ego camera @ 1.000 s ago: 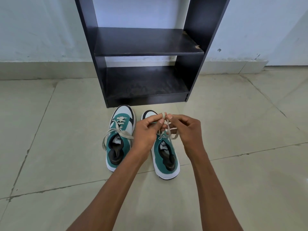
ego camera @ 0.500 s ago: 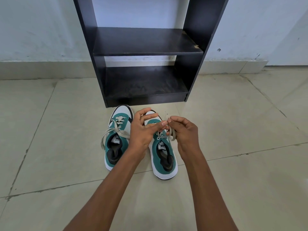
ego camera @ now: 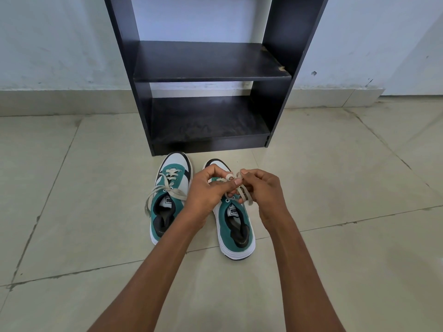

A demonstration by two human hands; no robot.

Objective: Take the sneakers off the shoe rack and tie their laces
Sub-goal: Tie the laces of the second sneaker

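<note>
Two teal-and-white sneakers stand side by side on the tiled floor in front of the dark shoe rack [ego camera: 206,61]. The left sneaker [ego camera: 167,200] has loose beige laces trailing over its left side. Above the tongue of the right sneaker [ego camera: 236,226], my left hand [ego camera: 208,190] and my right hand [ego camera: 261,190] meet. Both pinch the right sneaker's beige lace [ego camera: 244,194]; a loop wraps over my left fingertip and strands hang under my right fingers. My hands hide the front of that sneaker.
The rack's two shelves hold nothing and it stands against a pale wall [ego camera: 52,39]. Beige floor tiles [ego camera: 347,188] with dark grout lines stretch to both sides of the sneakers.
My hands have stayed over the right sneaker while the fingers reworked the lace. My left fingers, spread half a second ago, now curl in with a loop over one fingertip.
</note>
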